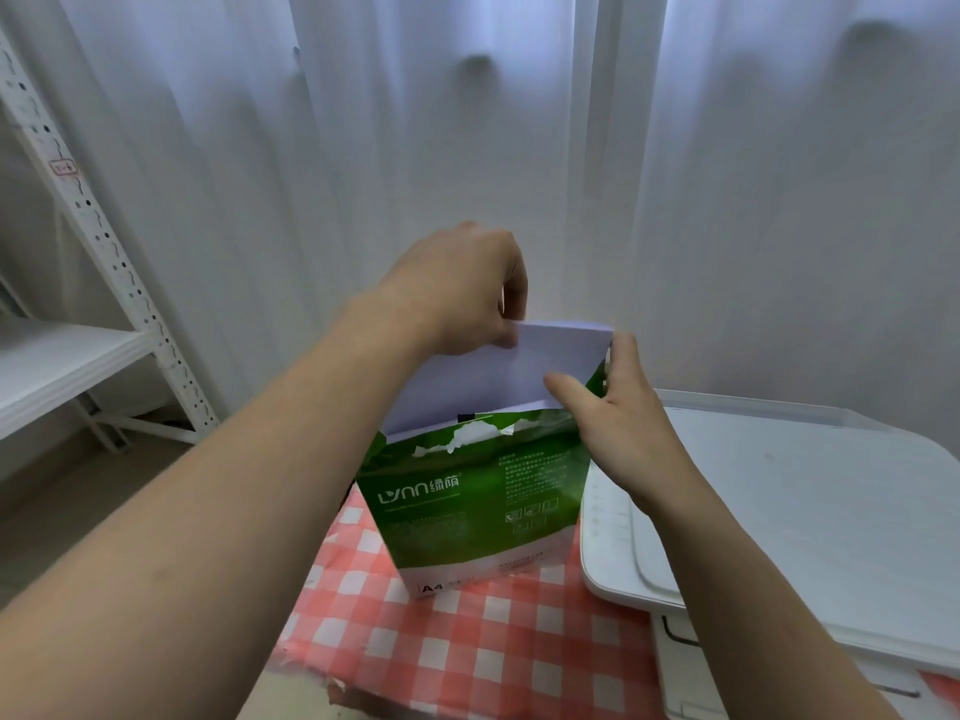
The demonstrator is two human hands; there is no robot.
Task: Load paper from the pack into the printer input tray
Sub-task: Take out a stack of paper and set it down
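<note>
Fingers [505,336] of left hand [457,288] and right hand [621,413] pinched the paper [498,376] by its top corners — floppy, slippery; hold both edges.

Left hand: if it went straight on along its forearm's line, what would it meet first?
Probably the white curtain. The left hand pinches the paper at its top left corner, above the pack. Past that, nothing shows before the curtain, though depth is unclear.
</note>
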